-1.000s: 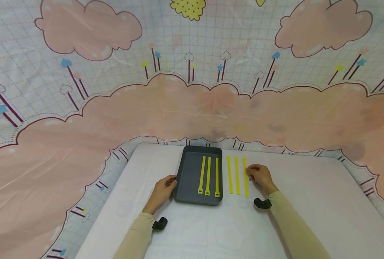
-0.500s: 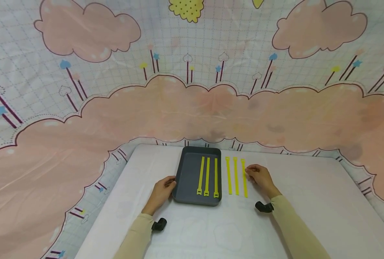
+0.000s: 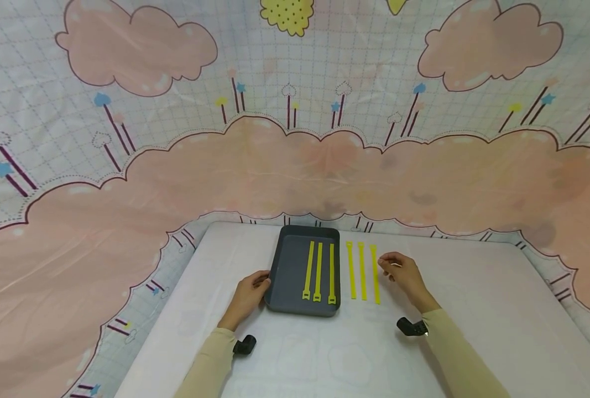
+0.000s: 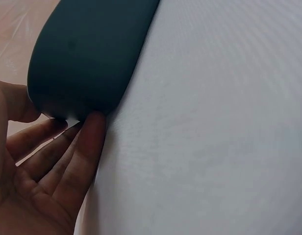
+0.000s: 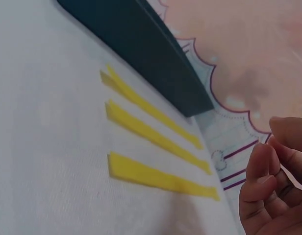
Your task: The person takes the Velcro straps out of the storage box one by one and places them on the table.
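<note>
My left hand (image 3: 245,297) holds the left side of a dark grey tray (image 3: 290,271) near its front corner. In the left wrist view its fingertips and thumb meet the tray's outer wall (image 4: 87,58) from rim to base. Three yellow slotted cable straps (image 3: 318,271) lie lengthwise inside the tray. Three more stand in a row on the table to its right, heads toward the back. My right hand (image 3: 406,276) hovers just right of the outermost strap (image 3: 376,279), fingers loosely bent, thumb by the forefinger, holding nothing. The right wrist view shows that strap (image 5: 161,176) apart from the fingers (image 5: 256,196).
A white-covered table (image 3: 295,359) bears everything. Behind it hangs a sheet (image 3: 324,171) printed with pink clouds, meeting the table's back edge close behind the tray. Black wrist cameras sit on both sleeves (image 3: 207,359).
My right hand has drawn slightly away to the right from the outermost strap, its wrist shifting right and toward me. The left hand, tray and straps stay put.
</note>
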`<state>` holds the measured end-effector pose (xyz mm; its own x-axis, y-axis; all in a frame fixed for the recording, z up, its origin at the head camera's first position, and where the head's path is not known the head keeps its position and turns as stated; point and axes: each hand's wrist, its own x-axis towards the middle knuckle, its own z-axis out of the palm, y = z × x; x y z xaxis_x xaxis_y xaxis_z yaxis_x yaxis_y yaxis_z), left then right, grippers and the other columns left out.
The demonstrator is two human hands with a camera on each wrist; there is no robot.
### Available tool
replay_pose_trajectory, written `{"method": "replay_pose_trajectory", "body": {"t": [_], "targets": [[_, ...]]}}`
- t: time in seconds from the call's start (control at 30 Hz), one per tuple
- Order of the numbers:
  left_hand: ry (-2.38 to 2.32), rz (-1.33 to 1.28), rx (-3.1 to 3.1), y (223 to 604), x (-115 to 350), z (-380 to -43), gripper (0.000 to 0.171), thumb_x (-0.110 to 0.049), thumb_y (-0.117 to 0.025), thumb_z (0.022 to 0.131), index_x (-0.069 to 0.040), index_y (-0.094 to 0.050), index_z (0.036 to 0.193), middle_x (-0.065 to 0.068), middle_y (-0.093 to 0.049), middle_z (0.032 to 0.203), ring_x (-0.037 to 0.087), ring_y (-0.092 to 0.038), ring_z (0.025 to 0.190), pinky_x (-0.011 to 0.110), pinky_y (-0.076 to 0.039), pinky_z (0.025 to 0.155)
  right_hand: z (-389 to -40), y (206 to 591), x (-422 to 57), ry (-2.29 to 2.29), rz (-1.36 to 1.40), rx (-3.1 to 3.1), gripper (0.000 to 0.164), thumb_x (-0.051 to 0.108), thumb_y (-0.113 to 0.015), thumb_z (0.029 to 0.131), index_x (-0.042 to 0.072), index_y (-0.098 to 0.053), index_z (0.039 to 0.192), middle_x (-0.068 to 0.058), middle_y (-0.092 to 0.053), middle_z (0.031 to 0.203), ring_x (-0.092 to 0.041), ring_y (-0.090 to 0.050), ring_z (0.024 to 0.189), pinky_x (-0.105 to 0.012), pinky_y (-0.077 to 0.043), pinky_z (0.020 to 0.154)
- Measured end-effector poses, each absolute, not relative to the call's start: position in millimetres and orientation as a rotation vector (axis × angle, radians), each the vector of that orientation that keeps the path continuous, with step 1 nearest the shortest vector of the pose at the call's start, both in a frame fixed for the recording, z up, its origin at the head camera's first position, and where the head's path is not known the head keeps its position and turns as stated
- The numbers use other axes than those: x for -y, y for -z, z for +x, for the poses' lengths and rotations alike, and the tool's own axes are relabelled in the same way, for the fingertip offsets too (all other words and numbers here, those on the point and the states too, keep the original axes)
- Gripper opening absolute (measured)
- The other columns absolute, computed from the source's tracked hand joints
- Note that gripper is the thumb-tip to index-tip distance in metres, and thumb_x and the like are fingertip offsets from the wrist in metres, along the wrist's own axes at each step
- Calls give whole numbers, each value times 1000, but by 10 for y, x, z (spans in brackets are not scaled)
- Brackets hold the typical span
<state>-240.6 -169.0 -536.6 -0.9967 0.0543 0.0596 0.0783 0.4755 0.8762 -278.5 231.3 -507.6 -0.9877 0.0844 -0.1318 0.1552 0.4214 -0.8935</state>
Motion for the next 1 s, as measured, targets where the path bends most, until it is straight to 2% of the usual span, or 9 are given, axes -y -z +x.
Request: {"method": "replay_pose_trajectory", "body": {"t": [0.33, 0.57, 0.63, 0.8, 1.0], "targets": [[1581, -130, 2681, 5418, 1713, -2426, 34, -17, -58, 99, -3, -62, 130, 17, -68, 122, 31, -65, 114, 45, -52, 96, -2596, 4876, -2205, 1678, 108, -2629, 30, 28, -64, 96, 5, -62, 116, -11, -63, 105, -17, -58, 81, -27, -51, 70], [1573, -137, 2686, 5413, 1713, -2432, 33, -17, -58, 99, -4, -62, 129, 16, -68, 122, 31, -65, 114, 45, -52, 95, -2511, 4769, -2134, 1717, 21, -2689, 27, 26, -65, 95, 6, -64, 113, -10, -65, 104, -32, -62, 90, -22, -48, 70], [1569, -140, 2685, 5405, 1710, -2434, 33, -16, -58, 99, -3, -62, 129, 17, -68, 122, 31, -65, 114, 45, -52, 95, -2482, 4737, -2113, 1736, -13, -2696, 27, 28, -66, 95, 7, -65, 112, -9, -65, 102, -29, -63, 88, -22, -49, 70], [1566, -124, 2687, 5389, 1701, -2436, 33, -17, -58, 99, -4, -62, 129, 17, -68, 122, 31, -65, 114, 45, -52, 94, -2404, 4665, -2054, 1760, -104, -2716, 28, 29, -67, 94, 6, -65, 109, -9, -66, 101, -9, -62, 82, -21, -50, 72], [1573, -108, 2691, 5412, 1714, -2431, 34, -18, -58, 99, -4, -62, 129, 17, -68, 122, 31, -66, 113, 44, -53, 94, -2337, 4619, -1957, 1763, -149, -2758, 27, 29, -67, 94, 6, -66, 108, -12, -66, 108, -7, -61, 91, -18, -49, 79]]}}
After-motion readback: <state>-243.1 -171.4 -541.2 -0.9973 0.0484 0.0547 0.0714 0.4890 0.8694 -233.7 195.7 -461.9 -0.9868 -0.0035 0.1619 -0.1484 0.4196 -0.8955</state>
